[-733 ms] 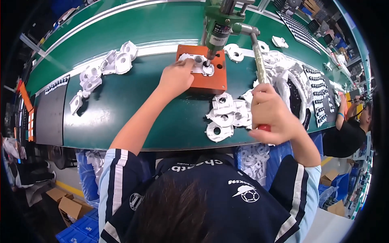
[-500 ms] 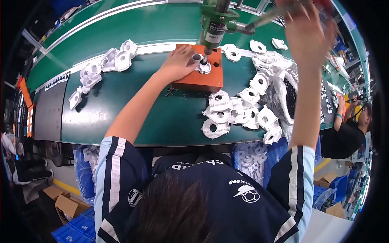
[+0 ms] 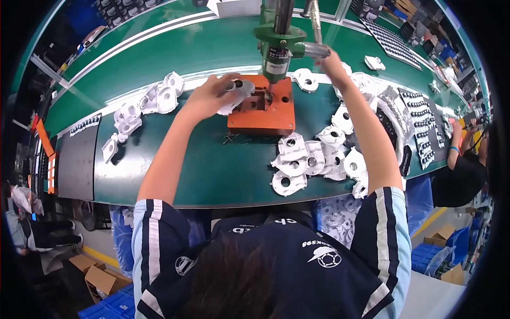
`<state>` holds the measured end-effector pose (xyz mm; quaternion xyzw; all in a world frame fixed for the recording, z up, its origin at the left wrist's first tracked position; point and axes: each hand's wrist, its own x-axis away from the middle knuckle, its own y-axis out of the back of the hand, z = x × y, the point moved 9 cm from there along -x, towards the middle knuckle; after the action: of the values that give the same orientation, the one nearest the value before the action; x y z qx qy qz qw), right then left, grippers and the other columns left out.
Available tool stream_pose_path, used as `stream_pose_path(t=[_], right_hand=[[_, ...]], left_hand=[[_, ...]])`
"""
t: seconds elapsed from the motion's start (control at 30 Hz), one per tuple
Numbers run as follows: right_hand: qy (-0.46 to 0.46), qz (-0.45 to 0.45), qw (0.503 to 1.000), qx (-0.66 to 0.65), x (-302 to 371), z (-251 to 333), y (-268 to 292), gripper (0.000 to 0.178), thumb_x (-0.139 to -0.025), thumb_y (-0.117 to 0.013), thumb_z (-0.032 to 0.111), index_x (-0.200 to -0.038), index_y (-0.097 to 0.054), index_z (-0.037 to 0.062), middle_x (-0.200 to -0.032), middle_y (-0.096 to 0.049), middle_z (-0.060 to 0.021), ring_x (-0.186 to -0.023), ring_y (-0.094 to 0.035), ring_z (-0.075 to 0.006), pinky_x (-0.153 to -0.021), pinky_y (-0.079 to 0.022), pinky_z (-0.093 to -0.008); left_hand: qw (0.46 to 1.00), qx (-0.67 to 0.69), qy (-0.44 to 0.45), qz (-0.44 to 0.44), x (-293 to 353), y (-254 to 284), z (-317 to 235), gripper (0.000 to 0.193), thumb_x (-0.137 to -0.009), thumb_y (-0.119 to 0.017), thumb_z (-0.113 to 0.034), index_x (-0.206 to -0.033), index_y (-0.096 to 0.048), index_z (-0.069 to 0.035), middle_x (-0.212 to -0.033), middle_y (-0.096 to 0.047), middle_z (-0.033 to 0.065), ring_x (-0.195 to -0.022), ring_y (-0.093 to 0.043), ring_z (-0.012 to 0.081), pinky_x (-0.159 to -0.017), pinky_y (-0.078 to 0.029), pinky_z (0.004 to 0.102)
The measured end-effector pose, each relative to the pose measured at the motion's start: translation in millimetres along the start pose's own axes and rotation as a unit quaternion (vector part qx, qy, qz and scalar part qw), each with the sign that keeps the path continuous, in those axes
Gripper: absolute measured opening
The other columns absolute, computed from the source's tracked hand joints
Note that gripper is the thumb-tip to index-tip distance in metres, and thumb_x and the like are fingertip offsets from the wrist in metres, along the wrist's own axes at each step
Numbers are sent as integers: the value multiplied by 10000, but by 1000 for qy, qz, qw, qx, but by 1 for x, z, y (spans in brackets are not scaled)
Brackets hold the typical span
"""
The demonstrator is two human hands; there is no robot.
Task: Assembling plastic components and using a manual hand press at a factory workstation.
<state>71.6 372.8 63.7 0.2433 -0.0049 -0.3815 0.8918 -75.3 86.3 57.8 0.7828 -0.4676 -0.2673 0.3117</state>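
Observation:
An orange fixture block (image 3: 260, 125) sits under a green hand press (image 3: 280, 40), its recess bare and the press's rod above it. My left hand (image 3: 207, 97) is closed on a white molded housing (image 3: 241, 90) with a round hole, held raised over the block's left edge. Beside the press, my right hand (image 3: 333, 68) is at the end of the metal shaft of the lever (image 3: 316, 24), which now points up and away. Its fingers are partly hidden, so I cannot make out whether they grip the shaft.
More white housings lie in a row (image 3: 159, 98) at left and in a heap (image 3: 297, 159) at right. Small dark pins (image 3: 229, 139) lie before the block. A plastic bag (image 3: 393, 114) and a tray of black parts (image 3: 419, 122) stand at right, near another person (image 3: 459, 178).
The housing has come out of the block's recess and is up in my left hand. My right hand has come down and inward from the upper right; the lever has swung to point away.

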Motion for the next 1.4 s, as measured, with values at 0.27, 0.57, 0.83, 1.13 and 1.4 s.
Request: stream_pose_path(t=[0.27,0.57,0.83,1.13,1.4], right_hand=[[-26,99,890,445,28,-67,-63,723,-789,-637,376,-1378,-299,126,-1410,-290,-223,-1186,-411,-447,-956,-347,-556],[23,102,833,544,43,-68,-79,738,-800,-641,304,-1405,-234,183,-1447,-244,-204,-1186,-432,-390,-937,-385,-525],[21,102,816,569,49,-63,-83,737,-813,-616,350,-1411,-227,163,-1457,-222,-183,-1176,-440,-376,-935,-401,-475],[19,113,835,538,50,-64,-78,730,-817,-597,352,-1412,-210,182,-1460,-216,-198,-1201,-418,-390,-955,-370,-527],[47,4,954,295,110,30,-38,675,-835,-582,361,-1376,-312,60,-1394,-350,-208,-1221,-422,-337,-955,-383,-434]], left_hand=[[799,589,107,52,57,-13,13,436,-933,-426,-314,-1304,-354,-96,-830,-535,112,-519,-498,157,-455,-428,297],[638,762,5,112,99,-18,-42,487,-930,-310,-412,-1166,-437,-6,-881,-531,193,-472,-535,191,-405,-410,296],[603,790,-27,107,110,-11,-62,581,-906,-390,-425,-1379,-288,-103,-913,-514,218,-421,-531,189,-343,-413,296],[571,814,0,108,117,-16,-67,396,-882,-454,-345,-1125,-450,-33,-861,-535,173,-470,-547,197,-400,-389,276],[782,610,26,-126,127,2,-55,271,-932,-508,-256,-1091,-441,-46,-868,-590,131,-615,-581,129,-511,-463,245]])
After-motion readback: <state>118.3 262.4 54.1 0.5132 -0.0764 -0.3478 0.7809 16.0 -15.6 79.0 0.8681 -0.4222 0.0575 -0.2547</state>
